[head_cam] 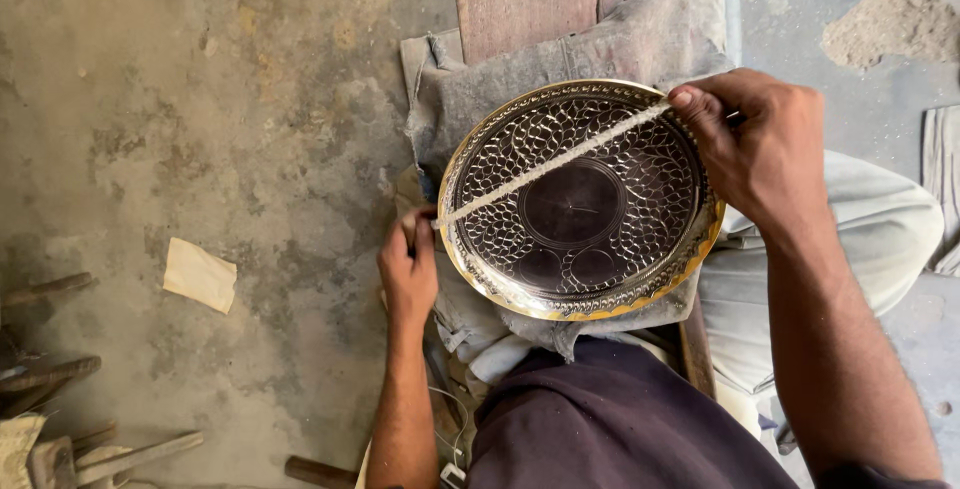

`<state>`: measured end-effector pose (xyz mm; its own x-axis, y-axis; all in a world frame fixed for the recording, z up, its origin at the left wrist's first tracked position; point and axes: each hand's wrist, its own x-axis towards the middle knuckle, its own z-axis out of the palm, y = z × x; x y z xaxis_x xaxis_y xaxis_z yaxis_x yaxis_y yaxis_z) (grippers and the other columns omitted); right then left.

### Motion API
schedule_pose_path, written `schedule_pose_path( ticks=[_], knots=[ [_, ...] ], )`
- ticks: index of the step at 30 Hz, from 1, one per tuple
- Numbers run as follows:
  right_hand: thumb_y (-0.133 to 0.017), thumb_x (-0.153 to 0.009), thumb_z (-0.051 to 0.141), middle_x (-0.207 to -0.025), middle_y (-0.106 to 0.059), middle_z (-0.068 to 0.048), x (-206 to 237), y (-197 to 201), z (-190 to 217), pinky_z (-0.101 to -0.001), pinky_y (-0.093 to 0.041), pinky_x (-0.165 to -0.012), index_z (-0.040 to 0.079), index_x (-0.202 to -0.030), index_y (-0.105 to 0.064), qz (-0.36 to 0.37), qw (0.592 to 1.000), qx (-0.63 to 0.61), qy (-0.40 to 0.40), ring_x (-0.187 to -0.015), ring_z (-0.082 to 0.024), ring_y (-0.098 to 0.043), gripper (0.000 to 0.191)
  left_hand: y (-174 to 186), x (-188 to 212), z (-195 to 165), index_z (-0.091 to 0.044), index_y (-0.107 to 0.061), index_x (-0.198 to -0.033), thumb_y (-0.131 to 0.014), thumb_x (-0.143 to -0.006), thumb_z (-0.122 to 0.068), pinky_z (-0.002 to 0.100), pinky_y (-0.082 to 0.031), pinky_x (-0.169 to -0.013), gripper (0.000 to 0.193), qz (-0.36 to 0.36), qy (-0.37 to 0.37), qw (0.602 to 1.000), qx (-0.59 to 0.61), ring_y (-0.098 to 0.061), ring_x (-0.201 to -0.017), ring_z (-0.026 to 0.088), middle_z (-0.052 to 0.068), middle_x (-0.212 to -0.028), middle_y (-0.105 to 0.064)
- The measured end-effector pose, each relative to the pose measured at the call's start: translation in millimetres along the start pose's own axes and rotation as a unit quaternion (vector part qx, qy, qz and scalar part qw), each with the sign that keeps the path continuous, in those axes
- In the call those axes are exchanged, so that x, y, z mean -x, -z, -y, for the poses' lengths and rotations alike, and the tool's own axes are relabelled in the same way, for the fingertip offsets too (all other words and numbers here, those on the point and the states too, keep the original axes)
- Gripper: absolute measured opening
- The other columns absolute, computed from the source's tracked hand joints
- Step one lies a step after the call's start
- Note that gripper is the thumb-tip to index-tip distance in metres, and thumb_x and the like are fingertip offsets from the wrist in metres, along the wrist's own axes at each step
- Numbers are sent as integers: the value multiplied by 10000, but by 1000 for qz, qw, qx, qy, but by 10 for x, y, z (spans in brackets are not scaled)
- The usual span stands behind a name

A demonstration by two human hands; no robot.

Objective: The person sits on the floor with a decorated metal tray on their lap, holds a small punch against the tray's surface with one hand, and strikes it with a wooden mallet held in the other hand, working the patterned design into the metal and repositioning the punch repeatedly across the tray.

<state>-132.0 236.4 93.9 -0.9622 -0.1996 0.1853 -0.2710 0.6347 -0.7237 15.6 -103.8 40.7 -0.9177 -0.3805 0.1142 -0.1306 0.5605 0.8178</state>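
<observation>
The concrete floor (250,129) takes up most of what I can see, grey, stained and dusty, with a pale heap of powder (890,24) at the far right and a scrap of paper (200,274) lying well apart on the left. Some wooden-handled tools (110,454) lie at the lower left corner. A reddish plank (525,4) runs under a grey cloth (600,59), and on that cloth rests the round metal plate (580,199), shiny, with a leaf-like chased pattern all over its inside, a plain circle in the middle and a golden rim. The pattern looks complete across the face, so the decorating seems done; what remains, as I judge it, is work with the cord. A pale twisted cord (555,161) is stretched taut across the upper part of the plate, from rim to rim. The right hand (765,144) pinches one end at the far rim, fingers clenched on it. The left hand (410,269) grips the other end at the near left rim, fingers closed around it
</observation>
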Motion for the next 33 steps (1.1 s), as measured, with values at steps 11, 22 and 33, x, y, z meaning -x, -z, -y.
schedule_pose_path(
  ticks=[11,22,33],
  knots=[
    [-656,-1210,159,-789,-659,-179,141,-310,27,-418,-467,-627,-1,-1091,-647,-40,998,30,34,-677,-296,-633,200,75,-273,450,-53,-655,-1115,-575,-970,-33,453,-521,-900,167,-8,36,985,-171,-645,-1044,393,174,-1095,-656],
    [-644,-1205,112,-827,-649,-175,148,-411,-16,-388,-472,-650,-2,-1124,-641,-40,997,38,47,-662,-291,-623,139,-154,346,865,-37,-627,-1376,-548,-1066,-138,308,-500,-960,336,-42,262,964,-7,-666,-1147,205,140,-1294,-702],
    [-465,-1249,158,-960,-709,-103,766,-247,-285,-295,-530,-780,-18,-1255,-627,-73,986,-79,-125,-861,-172,-670,239,154,404,190,69,-619,-1216,-609,-1040,-58,438,-527,-891,217,-86,62,981,-163,-641,-1042,320,220,-1144,-647]
  ],
)
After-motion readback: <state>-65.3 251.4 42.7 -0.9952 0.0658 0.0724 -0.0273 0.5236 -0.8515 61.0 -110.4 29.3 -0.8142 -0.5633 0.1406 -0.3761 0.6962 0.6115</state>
